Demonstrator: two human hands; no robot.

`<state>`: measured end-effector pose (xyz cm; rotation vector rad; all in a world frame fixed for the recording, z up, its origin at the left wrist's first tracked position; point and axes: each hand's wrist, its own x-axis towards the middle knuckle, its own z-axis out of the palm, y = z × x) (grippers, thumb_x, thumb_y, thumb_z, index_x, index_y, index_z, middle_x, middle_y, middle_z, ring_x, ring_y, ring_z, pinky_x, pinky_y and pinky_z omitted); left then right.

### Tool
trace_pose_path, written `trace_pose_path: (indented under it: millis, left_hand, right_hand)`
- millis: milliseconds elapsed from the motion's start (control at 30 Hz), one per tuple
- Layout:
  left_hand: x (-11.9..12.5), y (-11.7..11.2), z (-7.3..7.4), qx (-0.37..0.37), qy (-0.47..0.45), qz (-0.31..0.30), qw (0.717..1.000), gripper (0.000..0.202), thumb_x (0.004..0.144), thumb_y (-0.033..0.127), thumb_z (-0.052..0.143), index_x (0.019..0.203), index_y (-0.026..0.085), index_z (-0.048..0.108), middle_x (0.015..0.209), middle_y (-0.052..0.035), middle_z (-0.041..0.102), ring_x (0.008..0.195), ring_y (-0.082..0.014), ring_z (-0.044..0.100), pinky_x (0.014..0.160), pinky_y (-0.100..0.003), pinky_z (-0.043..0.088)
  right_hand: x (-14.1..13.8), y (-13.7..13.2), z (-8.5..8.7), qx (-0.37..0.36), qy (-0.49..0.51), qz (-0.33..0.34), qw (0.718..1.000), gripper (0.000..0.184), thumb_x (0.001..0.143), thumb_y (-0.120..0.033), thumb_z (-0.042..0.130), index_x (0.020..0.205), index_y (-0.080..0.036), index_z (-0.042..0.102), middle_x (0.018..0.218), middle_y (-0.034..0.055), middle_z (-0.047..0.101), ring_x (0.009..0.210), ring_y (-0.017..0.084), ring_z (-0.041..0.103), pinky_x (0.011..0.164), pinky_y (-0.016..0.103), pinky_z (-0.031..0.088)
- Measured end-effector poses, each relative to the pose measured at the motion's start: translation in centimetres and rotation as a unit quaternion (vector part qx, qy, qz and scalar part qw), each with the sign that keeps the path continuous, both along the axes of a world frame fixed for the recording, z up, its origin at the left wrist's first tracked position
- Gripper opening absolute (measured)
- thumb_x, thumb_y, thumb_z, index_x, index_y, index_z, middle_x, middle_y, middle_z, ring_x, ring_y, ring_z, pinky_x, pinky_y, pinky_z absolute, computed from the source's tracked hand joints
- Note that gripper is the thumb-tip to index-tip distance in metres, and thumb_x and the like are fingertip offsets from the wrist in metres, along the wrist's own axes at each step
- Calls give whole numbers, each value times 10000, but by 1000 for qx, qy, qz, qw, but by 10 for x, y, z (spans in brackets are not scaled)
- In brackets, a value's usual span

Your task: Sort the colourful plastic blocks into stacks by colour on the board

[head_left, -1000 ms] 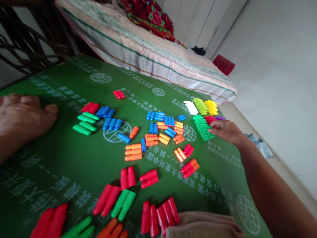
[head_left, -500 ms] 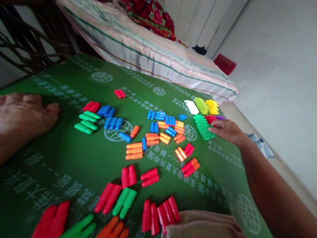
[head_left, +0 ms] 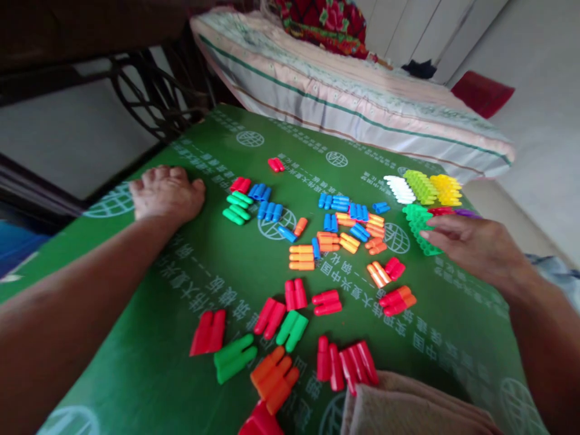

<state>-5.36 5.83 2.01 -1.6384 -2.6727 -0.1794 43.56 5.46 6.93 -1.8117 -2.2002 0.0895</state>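
Observation:
My left hand (head_left: pixel 167 196) rests on the green board (head_left: pixel 181 356), fingers spread and nothing held. Nearest to it are plastic bullet-shaped building blocks: a red block (head_left: pixel 240 185), green blocks (head_left: pixel 236 214) and blue blocks (head_left: pixel 270 211). Over at the right, my right hand (head_left: pixel 475 248) reaches to a group of joined blocks. Its thumb and forefinger, slightly apart, touch the right side of a green block cluster (head_left: pixel 419 220). Behind the fingers, a red cluster (head_left: pixel 441 211) and a purple piece (head_left: pixel 467 213) are partly hidden. White (head_left: pixel 399 189), lime (head_left: pixel 420 186) and yellow clusters (head_left: pixel 446 190) lie just beyond.
Orange blocks (head_left: pixel 301 257) and blue ones lie mid-board. Several red blocks (head_left: pixel 208 332) and an orange block (head_left: pixel 274 377) are nearer me. A folded brown cloth (head_left: pixel 412 405) lies at the front edge. A bed (head_left: pixel 362 115) stands behind the board.
The view has swung left, so everything sits further right and more of my left arm shows. My right hand stays at the green cluster, its fingers slightly shifted. The blocks look unmoved.

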Motion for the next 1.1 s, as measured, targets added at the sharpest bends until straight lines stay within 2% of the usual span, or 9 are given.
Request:
trace_pose_path:
  millis: [67,167,333,467,567,633,833,967,1100]
  left_hand:
    - [-2,-4,0,9,5,1,1000,679,907,497,166,1274,-34,376,1406,-245,370,1266,-320,320,1067,-549,287]
    - [-1,-6,-3,20,5,-8,1000,656,912,493,195,1273,-23,377,1408,-229,376,1264,-308,322,1067,-543,284]
    - [0,-7,-4,28,0,-21,999,659,916,509,185,1268,-12,384,1388,-222,396,1263,-300,333,1061,-536,294]
    - [-1,-4,-7,37,4,2,999,649,886,494,195,1281,33,426,1374,-219,427,1280,-334,346,1055,-543,306]
    - [-1,0,-9,45,3,17,999,651,848,465,210,1277,44,462,1358,-242,445,1284,-380,356,1046,-558,313]
    - [-1,1,-8,48,0,18,999,652,831,449,219,1269,39,475,1350,-251,451,1282,-390,362,1046,-562,315]
    - [-4,1,-10,58,0,17,998,664,820,454,223,1268,35,478,1351,-255,452,1293,-393,355,1054,-567,308]
    - [-6,0,-9,50,3,15,999,660,834,463,222,1272,36,470,1358,-254,444,1298,-392,350,1058,-564,309]
    - [-5,-2,-3,32,7,2,999,653,853,472,219,1264,24,457,1356,-251,436,1299,-389,350,1058,-558,318]
  right_hand:
    - [-29,-16,-3,-24,26,47,998,273,783,-443,620,958,-258,720,874,53,746,715,236,672,684,365,524]
    - [-84,-47,-1,-84,56,167,981,232,810,-415,608,967,-280,714,945,33,745,777,224,679,713,354,538]
    - [-169,-99,11,-157,28,388,908,190,908,-255,510,949,-251,695,862,42,713,747,192,643,709,349,521]
    - [-216,-131,10,-142,2,473,870,235,829,-144,575,1042,-155,676,869,135,703,785,247,639,711,419,519]
    - [-240,-147,1,-97,-61,500,859,323,766,-138,628,1077,-52,652,883,222,689,809,279,643,678,439,523]
    - [-250,-153,-6,-72,-98,500,857,285,765,-125,620,1030,-23,645,839,224,682,791,266,645,637,410,525]
    - [-258,-161,-22,-4,-112,486,867,187,805,-160,592,955,-57,636,813,197,668,746,245,640,565,363,533]
    - [-259,-167,-24,-13,-101,449,888,132,797,-169,599,887,-79,633,789,174,652,716,247,631,503,338,529]
    - [-262,-174,-35,-12,-86,453,887,91,803,-171,598,851,-101,630,791,157,648,731,250,633,521,339,537]
